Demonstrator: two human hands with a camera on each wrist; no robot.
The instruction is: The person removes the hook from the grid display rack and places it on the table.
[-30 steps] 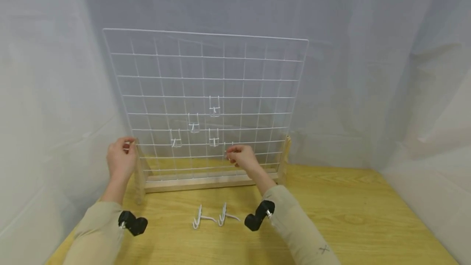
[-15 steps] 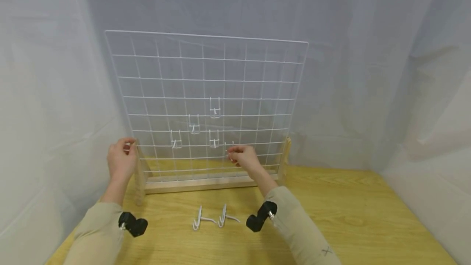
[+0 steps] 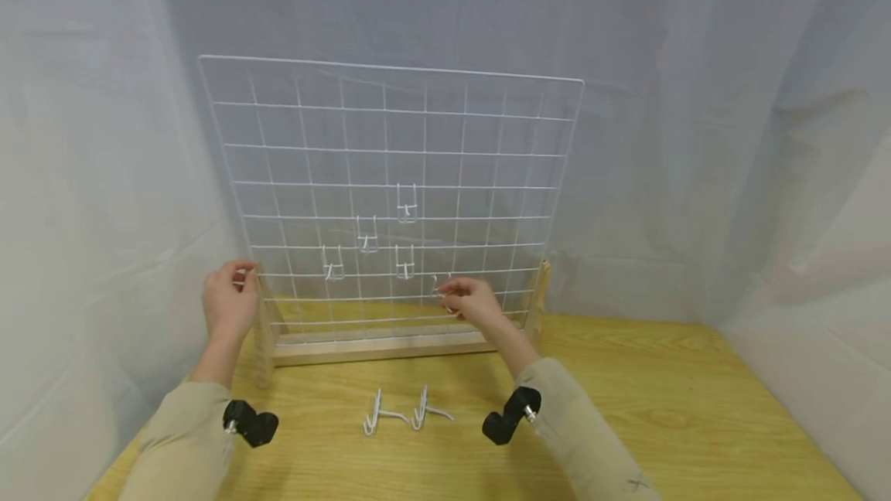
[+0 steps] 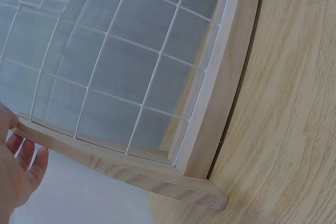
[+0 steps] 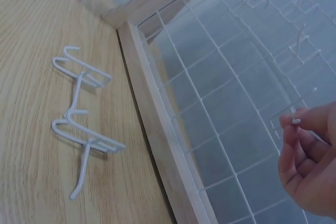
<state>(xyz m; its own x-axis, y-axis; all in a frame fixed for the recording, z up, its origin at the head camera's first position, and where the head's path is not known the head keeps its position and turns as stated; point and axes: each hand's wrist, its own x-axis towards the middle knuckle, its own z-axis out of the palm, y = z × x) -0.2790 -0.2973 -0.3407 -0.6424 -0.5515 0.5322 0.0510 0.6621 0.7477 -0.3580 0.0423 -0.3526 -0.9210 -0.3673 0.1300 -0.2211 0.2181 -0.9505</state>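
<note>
One hook [image 5: 296, 121] is pinched; sleeve [image 3: 585, 431] perhaps reads X.

Right hand [image 3: 471, 302] pinches a white wire hook [image 5: 296, 121] at the standing white wire grid [image 3: 386, 151], right of centre; left hand [image 3: 230, 298] grips the grid's pale wooden stand [image 3: 390, 349] at left.

Beige sleeves [image 3: 177, 443] — black wrist mounts [image 3: 256, 427] — one dark cross [image 3: 637, 483].

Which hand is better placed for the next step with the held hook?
Probably the right hand: it pinches the white hook at the wire grid, while the left hand, farther off, grips the wooden stand.
</note>
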